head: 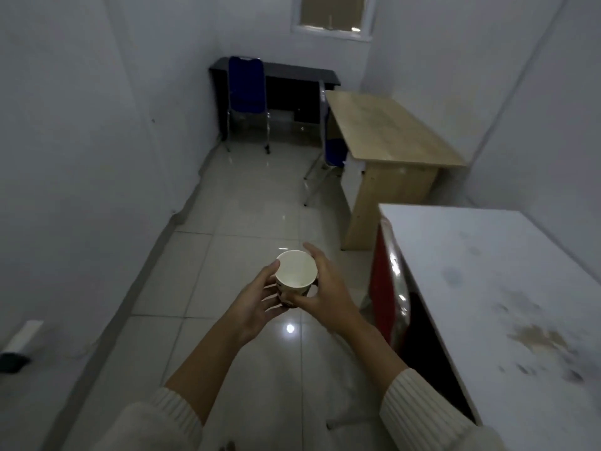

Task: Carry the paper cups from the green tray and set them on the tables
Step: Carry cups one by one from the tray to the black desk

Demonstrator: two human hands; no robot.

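Overhead, through the head camera: paper cup (296, 270) held out in front, above the tiled floor (247, 203), clasped between both hands. Upright, long axis vertical, mouth open to the lens, inside white and apparently empty. Wrapped on its left wall by the left hand (257, 301), thumb up near the rim, fingers curled under and around. Wrapped on its right wall by the right hand (325, 288), fingers bent round the printed side, one fingertip raised past the far rim. No idle hand, then: both grasping the same cup. Not yet set down anywhere.

Close by on the right: white table (487, 288), stained top, nearest landing place. Farther ahead on the same side: wooden table (390, 128). At the far wall, well apart: dark table (292, 71) with a blue chair (245, 86) in front of it. Green tray nowhere in view.

Judged from this: carrying stage, cup in transit. For the white table, a swing to the right, with the right hand nearer and better placed to lead. For the other two, more walking straight ahead first. Worth keeping the axis vertical and the squeeze light: thin paper, probably easy to buckle.
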